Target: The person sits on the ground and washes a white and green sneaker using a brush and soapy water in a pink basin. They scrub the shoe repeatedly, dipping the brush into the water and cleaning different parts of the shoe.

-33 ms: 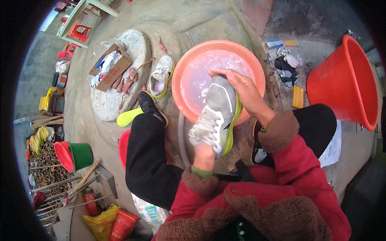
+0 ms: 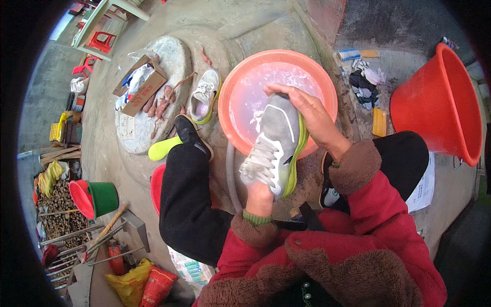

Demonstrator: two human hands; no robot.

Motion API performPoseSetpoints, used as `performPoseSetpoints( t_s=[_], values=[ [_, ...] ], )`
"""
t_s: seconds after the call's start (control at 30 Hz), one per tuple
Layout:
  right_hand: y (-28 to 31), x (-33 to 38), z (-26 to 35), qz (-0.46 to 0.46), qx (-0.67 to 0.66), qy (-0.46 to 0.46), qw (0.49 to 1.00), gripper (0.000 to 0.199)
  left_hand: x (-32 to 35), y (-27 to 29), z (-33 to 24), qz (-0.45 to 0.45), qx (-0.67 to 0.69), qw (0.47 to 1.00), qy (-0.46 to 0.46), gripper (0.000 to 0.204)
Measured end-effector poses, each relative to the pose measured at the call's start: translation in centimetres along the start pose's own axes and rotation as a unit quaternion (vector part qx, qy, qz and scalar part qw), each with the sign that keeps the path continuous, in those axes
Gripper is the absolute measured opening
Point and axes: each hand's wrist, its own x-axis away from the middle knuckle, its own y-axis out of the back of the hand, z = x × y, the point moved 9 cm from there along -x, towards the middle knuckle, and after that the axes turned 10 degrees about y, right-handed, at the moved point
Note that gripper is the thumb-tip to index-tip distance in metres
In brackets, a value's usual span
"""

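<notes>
I hold a grey-and-white sneaker (image 2: pixel 279 125) with a lime-yellow sole tilted over a round orange basin (image 2: pixel 226 110) of cloudy, sudsy water. My left hand (image 2: pixel 260 198) is at the shoe's ankle end, its fingers hidden by the shoe. Around the toe and sole edge, my right hand (image 2: pixel 313 113) is closed, thumb lying across the tip. White laces (image 2: pixel 260 159) lie over the upper, and a white strand shows beside the toe above the water. A matching sneaker (image 2: pixel 205 96) stands on the floor left of the basin. Beside my left foot is a lime-yellow insole (image 2: pixel 164 148).
A cardboard box (image 2: pixel 146 89) and reddish tubers (image 2: pixel 162 108) sit on a round stone slab (image 2: pixel 134 144) at left. At right are a big red tub (image 2: pixel 417 107), crumpled cloths (image 2: pixel 364 84) and a yellow bar (image 2: pixel 379 123). A grey hose (image 2: pixel 230 176) runs below the basin.
</notes>
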Motion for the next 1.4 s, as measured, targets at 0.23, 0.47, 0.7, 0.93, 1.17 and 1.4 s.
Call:
performPoseSetpoints(
  t_s=[0.23, 0.47, 0.7, 0.93, 1.17, 1.4],
  values=[
    [-0.5, 0.5, 0.5, 0.026, -0.052, -0.001, 0.998, 0.053, 0.9, 2.0, -1.5, -0.054, -0.159, 0.984, -0.062, 0.054],
    [-0.9, 0.6, 0.8, 0.068, -0.049, -0.003, 0.996, 0.06, 0.7, 1.7, -0.3, -0.093, -0.034, 0.994, -0.043, 0.055],
    [-0.5, 0.4, -0.1, 0.059, 0.019, -0.004, 0.998, 0.047, -0.3, -2.8, 3.1, 0.128, 0.344, 0.914, 0.175, 0.038],
    [0.9, 1.3, 0.5, -0.007, 0.311, 0.082, 0.947, 0.038, -1.0, -2.0, 3.1, 0.079, 0.259, 0.955, 0.119, 0.025],
    [-4.2, 7.0, 4.5, 0.109, 0.556, 0.18, 0.805, 0.042, -2.4, -3.0, 2.0, 0.091, 0.25, 0.96, 0.089, 0.025],
    [5.2, 10.3, 18.8, -0.08, 0.553, 0.222, 0.8, 0.023, -1.9, 0.2, -0.3, 0.029, 0.118, 0.992, 0.036, 0.024]
  ],
)
